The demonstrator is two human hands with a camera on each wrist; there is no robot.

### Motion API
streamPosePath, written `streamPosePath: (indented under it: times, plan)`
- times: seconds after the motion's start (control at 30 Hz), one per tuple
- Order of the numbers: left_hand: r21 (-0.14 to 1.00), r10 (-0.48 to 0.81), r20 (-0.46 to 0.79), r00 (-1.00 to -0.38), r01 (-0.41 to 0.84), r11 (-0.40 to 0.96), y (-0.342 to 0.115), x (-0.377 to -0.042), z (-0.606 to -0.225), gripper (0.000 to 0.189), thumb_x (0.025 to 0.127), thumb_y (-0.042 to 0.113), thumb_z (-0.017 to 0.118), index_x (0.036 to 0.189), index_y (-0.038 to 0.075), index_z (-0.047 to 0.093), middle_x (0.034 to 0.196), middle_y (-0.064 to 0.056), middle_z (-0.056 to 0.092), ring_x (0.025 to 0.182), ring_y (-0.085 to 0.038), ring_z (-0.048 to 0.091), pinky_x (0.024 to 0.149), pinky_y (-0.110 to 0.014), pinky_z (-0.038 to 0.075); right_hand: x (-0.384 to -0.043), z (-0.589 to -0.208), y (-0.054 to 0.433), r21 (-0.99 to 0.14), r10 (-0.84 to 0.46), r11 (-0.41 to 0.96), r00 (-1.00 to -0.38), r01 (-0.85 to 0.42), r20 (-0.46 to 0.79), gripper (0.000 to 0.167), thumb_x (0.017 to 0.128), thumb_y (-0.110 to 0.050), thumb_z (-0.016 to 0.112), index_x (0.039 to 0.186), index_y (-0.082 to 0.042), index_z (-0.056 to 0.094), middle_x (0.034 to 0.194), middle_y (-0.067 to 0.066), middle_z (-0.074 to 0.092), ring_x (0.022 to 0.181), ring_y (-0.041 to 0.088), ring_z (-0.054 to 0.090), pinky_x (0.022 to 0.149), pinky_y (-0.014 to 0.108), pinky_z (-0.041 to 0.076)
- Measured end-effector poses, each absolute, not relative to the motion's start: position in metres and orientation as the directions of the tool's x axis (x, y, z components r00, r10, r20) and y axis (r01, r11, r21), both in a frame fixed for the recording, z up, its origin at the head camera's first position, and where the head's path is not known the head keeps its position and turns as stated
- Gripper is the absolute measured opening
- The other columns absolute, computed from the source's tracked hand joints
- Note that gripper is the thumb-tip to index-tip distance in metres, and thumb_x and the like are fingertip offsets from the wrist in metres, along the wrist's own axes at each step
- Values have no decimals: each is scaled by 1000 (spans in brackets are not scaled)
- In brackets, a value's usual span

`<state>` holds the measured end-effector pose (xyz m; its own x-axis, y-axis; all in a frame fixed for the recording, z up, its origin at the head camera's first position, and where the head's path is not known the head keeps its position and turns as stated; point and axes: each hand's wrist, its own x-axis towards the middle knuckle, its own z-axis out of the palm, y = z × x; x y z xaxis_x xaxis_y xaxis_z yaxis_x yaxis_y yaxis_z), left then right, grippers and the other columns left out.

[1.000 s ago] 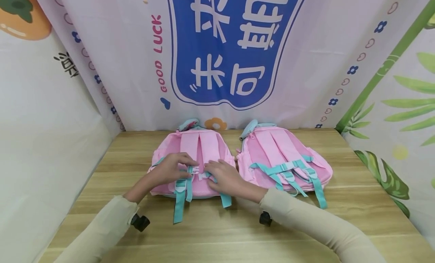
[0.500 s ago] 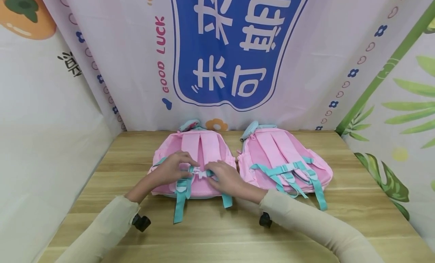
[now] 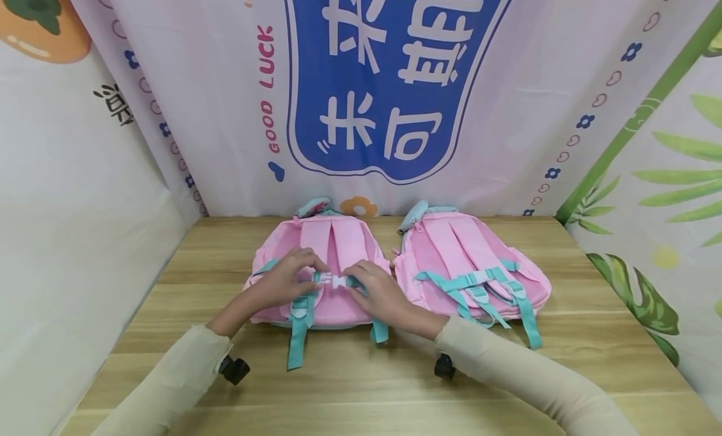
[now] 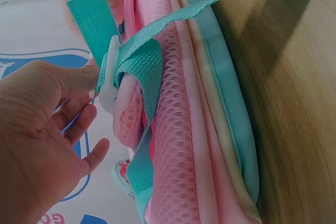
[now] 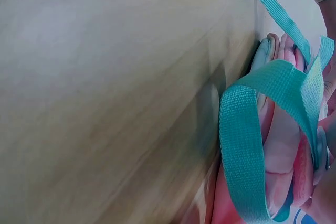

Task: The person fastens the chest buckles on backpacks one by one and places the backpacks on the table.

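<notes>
A pink backpack (image 3: 338,307) with teal straps lies on the left, its shoulder straps facing up. My left hand (image 3: 282,279) pinches the white socket half of a side-release buckle (image 3: 323,277) at the end of a teal strap. Opposite it, my right hand (image 3: 378,292) holds the pronged buckle half (image 3: 339,282) by its strap. The two halves face each other end to end over the middle of the bag. In the left wrist view, the left thumb and forefinger are beside a white strap adjuster (image 4: 109,80). A teal strap (image 5: 241,129) loops out in the right wrist view.
A matching pink backpack (image 3: 420,248) lies close on the right, its teal cross strap joined by a buckle (image 3: 481,276). Both bags rest on a wooden table (image 3: 361,386) before a printed cloth backdrop (image 3: 225,141). Loose teal strap ends (image 3: 297,342) hang toward the front.
The pronged buckle half has come up and levelled out in line with the socket half. My right hand has shifted slightly right; the left hand stays nearly still.
</notes>
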<state>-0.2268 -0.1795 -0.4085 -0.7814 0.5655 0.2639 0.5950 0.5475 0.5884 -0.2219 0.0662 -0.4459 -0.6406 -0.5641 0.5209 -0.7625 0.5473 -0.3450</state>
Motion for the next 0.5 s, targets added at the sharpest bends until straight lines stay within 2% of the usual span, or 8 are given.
streamPosePath:
  times: [0.27,0.5]
  plan:
    - [541,575,316,-755,641,544,-178,-227,-412,25,85,0,78,107,8,69,105,-4,66,107,-22,53,94,-43,48,-223,-443,71,-398,-541,521,-653,-755,530,25,92,-7,74,117,-7,72,107,6,66,97,16,64,87,26,56]
    - [545,571,309,-760,634,549,-175,-227,-410,23,87,-1,76,108,7,69,104,-4,64,105,-22,51,93,-41,46,-228,-437,77,-491,-523,488,-693,-721,496,26,92,-7,74,118,-7,72,109,6,67,103,20,65,90,33,57]
